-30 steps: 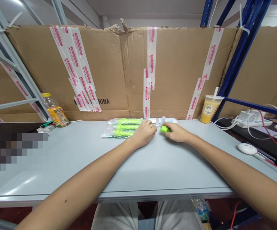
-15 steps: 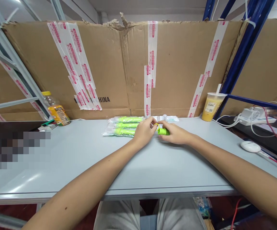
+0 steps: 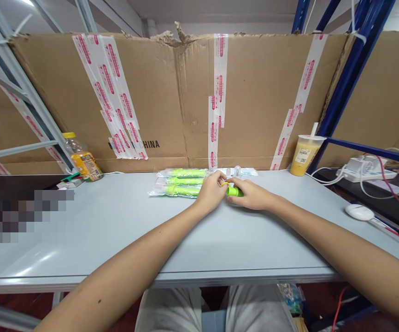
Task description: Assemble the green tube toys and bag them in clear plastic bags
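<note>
Near the back middle of the table, my right hand point(image 3: 253, 194) is closed around a short lime-green tube point(image 3: 234, 191) with an open end facing left. A thin yellow loop point(image 3: 225, 184) arches at the tube's end. My left hand point(image 3: 212, 190) pinches at this loop, its fingertips close to those of the right; the exact grip is partly hidden. Behind and left of the hands lie several clear plastic bags point(image 3: 182, 181) with long lime-green pieces inside. Small clear plastic parts point(image 3: 237, 171) show just beyond the fingers.
The grey table point(image 3: 116, 240) ends at a tall cardboard wall point(image 3: 161, 101). A drink cup with a straw point(image 3: 302, 156) stands back right, a juice bottle point(image 3: 87, 163) leans back left. A white mouse point(image 3: 360, 212) and a power strip point(image 3: 368, 170) lie at the right.
My left hand has shifted slightly right, closer to the green tube and the yellow loop. The right hand stays almost still on the tube, and the view has tilted a little.
</note>
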The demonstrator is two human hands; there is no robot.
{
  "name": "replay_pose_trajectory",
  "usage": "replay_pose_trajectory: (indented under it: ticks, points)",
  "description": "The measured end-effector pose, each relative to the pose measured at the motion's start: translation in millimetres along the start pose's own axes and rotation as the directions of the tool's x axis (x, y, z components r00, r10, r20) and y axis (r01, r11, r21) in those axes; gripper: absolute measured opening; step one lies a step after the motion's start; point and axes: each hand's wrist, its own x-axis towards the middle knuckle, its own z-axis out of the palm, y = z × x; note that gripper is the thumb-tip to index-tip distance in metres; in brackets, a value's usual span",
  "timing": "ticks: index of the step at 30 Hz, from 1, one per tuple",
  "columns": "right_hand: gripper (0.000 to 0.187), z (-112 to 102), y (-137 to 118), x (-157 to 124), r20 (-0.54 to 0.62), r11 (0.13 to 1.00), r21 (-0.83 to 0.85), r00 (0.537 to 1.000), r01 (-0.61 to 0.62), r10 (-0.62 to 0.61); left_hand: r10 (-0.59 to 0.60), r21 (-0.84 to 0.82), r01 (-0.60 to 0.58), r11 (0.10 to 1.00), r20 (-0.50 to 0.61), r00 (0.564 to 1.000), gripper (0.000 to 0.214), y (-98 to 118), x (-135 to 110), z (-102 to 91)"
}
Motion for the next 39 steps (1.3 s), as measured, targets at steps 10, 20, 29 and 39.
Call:
replay_pose_trajectory:
  ticks: [10, 20, 29, 39]
  points:
    - [0.038, -4, 7, 2, -0.052, 0.999, -0.046, 0.999, -0.002, 0.000, -0.031, -0.450, 0.124, 0.884, 0.209, 0.978, 0.023, -10, 6, 1.6]
    - [0.042, -4, 11, 4, -0.091, 0.999, -0.017, 0.995, -0.033, 0.031, 0.067, -0.382, 0.011, 0.924, 0.188, 0.980, 0.013, -8, 6, 0.5]
    - [0.034, -2, 8, 4, -0.090, 0.996, -0.088, 0.996, -0.017, 0.009, 0.079, -0.370, 0.002, 0.929, 0.202, 0.976, 0.014, -7, 6, -2.4]
    - [0.034, 0, -3, 2, -0.064, 0.996, -0.094, 0.998, 0.007, -0.014, 0.073, -0.476, 0.100, 0.874, 0.330, 0.941, 0.018, -3, 9, -11.5]
